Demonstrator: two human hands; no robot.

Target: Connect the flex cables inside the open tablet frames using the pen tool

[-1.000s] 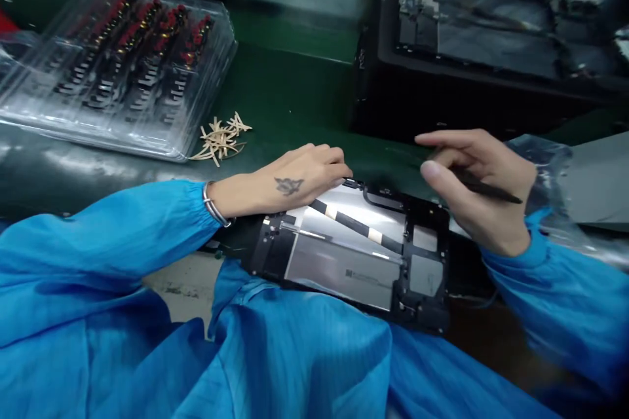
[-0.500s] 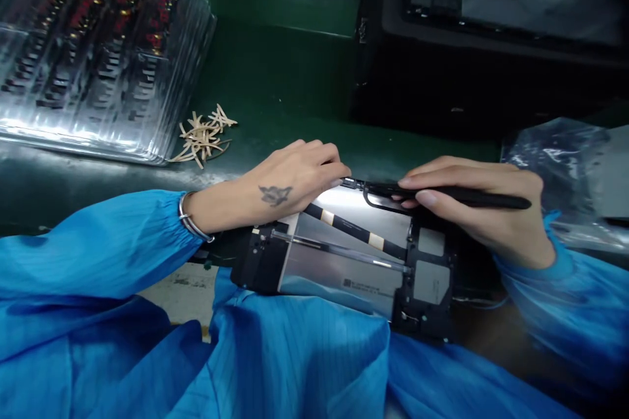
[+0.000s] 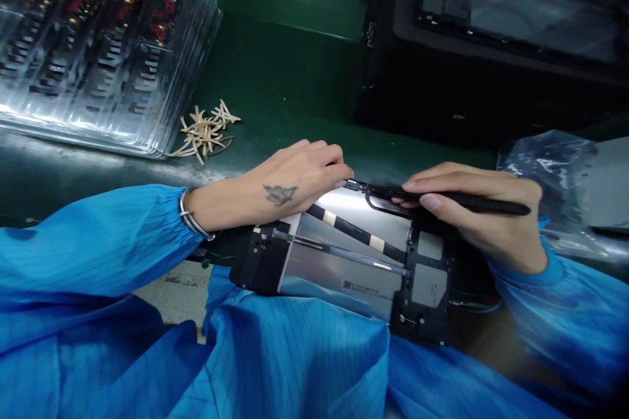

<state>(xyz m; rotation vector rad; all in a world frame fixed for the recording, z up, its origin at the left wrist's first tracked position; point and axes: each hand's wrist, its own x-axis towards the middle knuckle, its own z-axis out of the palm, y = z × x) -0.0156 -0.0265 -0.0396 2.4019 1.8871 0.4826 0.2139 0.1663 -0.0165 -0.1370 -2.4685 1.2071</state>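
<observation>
The opened device (image 3: 339, 262) lies at the tabletop's (image 3: 295, 72) near edge. The left hand (image 3: 297, 177) bends its fingers over the device's far rim, any grip hidden; the right hand (image 3: 484, 213) pinches a slim black tool (image 3: 491, 203) above that rim.

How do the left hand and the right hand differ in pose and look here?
The left hand is curled at the far edge of the open device, most fingertips hidden; the right hand pinches a slim black tool.
The left hand shows a tattoo and a metal bracelet at its wrist; the right hand shows neither.
Both are bare and come out of blue sleeves.
</observation>
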